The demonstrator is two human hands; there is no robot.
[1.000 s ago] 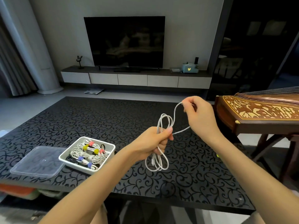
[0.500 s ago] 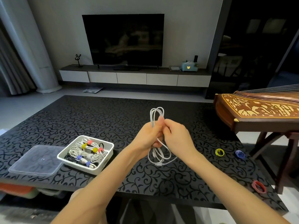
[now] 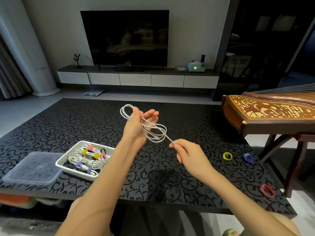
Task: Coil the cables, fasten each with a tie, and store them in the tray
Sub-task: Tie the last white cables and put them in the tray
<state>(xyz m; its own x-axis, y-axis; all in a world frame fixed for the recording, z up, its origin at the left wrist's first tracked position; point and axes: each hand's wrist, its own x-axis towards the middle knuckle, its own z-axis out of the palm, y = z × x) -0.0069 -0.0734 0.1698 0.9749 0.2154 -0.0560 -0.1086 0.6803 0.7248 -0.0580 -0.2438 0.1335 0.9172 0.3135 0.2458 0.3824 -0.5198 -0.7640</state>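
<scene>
My left hand [image 3: 138,125] is raised over the table's middle, palm up and fingers spread, with a coiled white cable [image 3: 154,130] looped over it under the thumb. Loops stick out past the thumb on the left and hang to the right. My right hand [image 3: 185,154] pinches the cable's free end just right of and below the coil. A white tray [image 3: 67,160] on the near left holds several coiled cables with coloured ties. Loose ties lie to the right: yellow tie [image 3: 227,156], blue tie [image 3: 248,157], red tie [image 3: 267,190].
A clear plastic lid [image 3: 32,167] lies left of the tray. A black cable [image 3: 163,174] lies on the patterned black table [image 3: 76,123] under my right forearm. A wooden zither [image 3: 267,114] on a stand sits at the right edge.
My hands, joined at the coil half a second ago, have come apart. The left hand has turned palm up and opened its fingers; the right has drawn the cable's end down to the right.
</scene>
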